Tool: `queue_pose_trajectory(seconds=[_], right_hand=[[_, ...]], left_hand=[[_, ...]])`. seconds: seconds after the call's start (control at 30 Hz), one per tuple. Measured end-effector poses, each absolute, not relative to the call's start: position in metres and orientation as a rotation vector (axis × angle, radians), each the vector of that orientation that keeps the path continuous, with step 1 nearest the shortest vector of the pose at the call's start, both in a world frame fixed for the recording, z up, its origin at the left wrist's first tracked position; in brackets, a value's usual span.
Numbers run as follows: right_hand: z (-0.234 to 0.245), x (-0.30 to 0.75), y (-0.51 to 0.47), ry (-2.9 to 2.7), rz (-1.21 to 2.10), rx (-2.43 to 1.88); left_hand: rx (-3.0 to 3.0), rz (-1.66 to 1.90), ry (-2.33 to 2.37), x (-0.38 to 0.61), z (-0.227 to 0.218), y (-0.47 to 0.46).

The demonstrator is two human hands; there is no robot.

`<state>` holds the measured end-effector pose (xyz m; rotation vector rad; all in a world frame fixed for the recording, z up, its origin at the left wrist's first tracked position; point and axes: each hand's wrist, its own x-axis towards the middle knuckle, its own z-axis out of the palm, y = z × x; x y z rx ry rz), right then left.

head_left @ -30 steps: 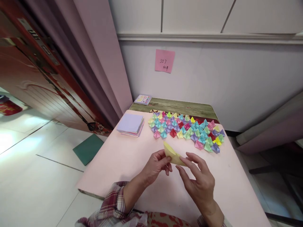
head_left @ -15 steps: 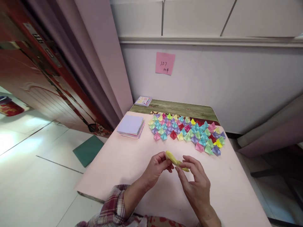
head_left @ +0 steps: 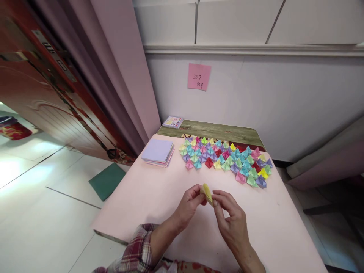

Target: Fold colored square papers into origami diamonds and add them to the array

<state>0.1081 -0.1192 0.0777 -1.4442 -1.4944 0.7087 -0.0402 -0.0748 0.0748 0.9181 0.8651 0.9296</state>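
Observation:
Between my two hands, above the middle of the table, is a folded piece of yellow paper (head_left: 207,193). My left hand (head_left: 190,204) pinches its left side between thumb and fingers. At its lower right end, the thumb and fingertips of my right hand (head_left: 231,214) close on the paper. The fingers hide part of its folds. Beyond my hands stand rows of small folded paper boats (head_left: 224,157) in many colours. A stack of square paper (head_left: 157,151), lilac on top, lies to the left of them.
A pale pink cover (head_left: 136,206) lies over the table. At the back left corner sits a printed packet (head_left: 173,121). A pink note (head_left: 199,77) sticks to the wall. On the floor at left lies a green square sheet (head_left: 107,182).
The yellow paper looks shorter now, its right part no longer stretching out past my right fingers. My right hand has moved slightly left, closer to my left hand.

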Motion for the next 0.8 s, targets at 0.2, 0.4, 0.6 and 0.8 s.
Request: queue_pose_trajectory(seconds=[0.2, 0.4, 0.6, 0.8], right_hand=[[0.078, 0.111, -0.115, -1.413, 0.953, -1.364], [0.077, 0.111, -0.113, -1.218, 1.320, -1.334], [0.078, 0.110, -0.112, -1.122, 1.369, -1.385], [0.076, 0.109, -0.112, -1.044, 1.379, -1.362]], left_hand=[[0.758, 0.916, 0.846, -0.038, 0.068, -0.076], [0.536, 0.871, 0.812, -0.037, 0.062, -0.077], [0.412, 0.873, 0.799, -0.037, 0.062, -0.077], [0.357, 0.888, 0.795, -0.040, 0.059, -0.074]])
